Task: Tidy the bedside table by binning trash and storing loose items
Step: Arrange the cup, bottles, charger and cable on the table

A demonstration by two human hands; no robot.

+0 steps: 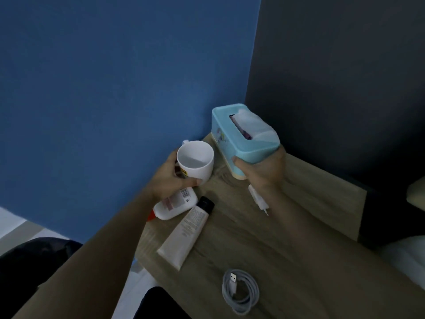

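My left hand (169, 177) grips a white mug (195, 160) from below, holding it over the back left corner of the wooden bedside table (287, 245). My right hand (262, 171) holds the near end of a light blue tissue box (243, 132), tilted, with a white tissue sticking out of its slot. On the table lie a white bottle with an orange cap (176, 204), a pale tube with a black cap (188, 233), a small white object (258, 199) partly hidden by my right wrist, and a coiled white USB cable (240, 291).
A blue wall (115, 88) runs along the left of the table and a dark headboard (345, 77) stands behind it. White bedding (409, 256) shows at the right edge. Pale floor (18, 224) and dark clothing (34, 254) appear at lower left.
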